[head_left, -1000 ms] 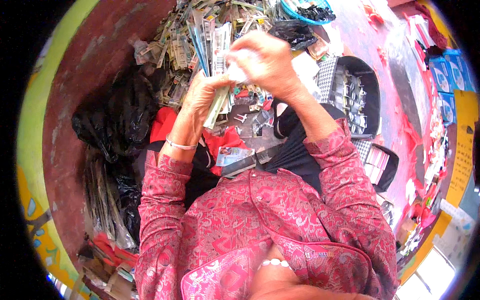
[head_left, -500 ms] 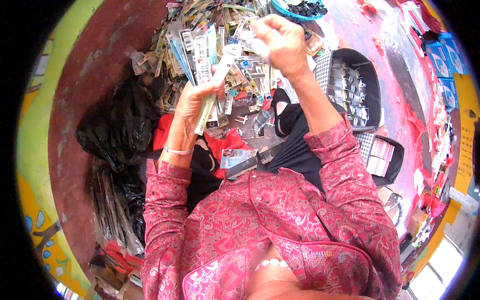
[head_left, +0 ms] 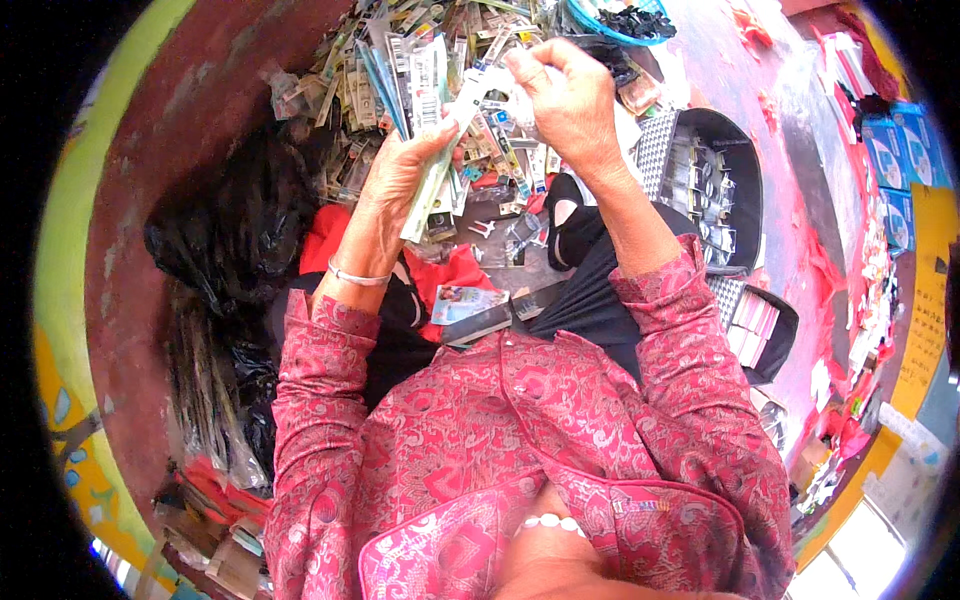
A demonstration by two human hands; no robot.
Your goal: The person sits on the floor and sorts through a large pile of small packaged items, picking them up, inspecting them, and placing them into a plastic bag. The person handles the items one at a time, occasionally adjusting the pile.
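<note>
My left hand [head_left: 400,175] grips a fanned bundle of long, flat packages [head_left: 426,90], some with barcodes and some pale green or blue. A white strip [head_left: 466,100] with a hole near its end slants up out of the same grip. Just right of the bundle, my right hand [head_left: 578,112] is closed in a pinch, thumb against fingers. A thin, clear plastic piece [head_left: 519,108] shows at its fingertips, blurred, so its exact kind is hard to tell. Below both hands lies a large heap of similar slim packages [head_left: 350,90].
A blue basket [head_left: 590,22] with small black pieces stands at the far side. To the right are a checked box [head_left: 655,150] of clear packs and a smaller box [head_left: 790,345] of pink-edged cards. Black plastic bags [head_left: 225,220] lie at left; a foot [head_left: 563,230] rests near the heap.
The whole view has shifted slightly. My right hand stays close to the bundle, with the clear plastic at its fingertips. My left hand keeps its grip on the packages.
</note>
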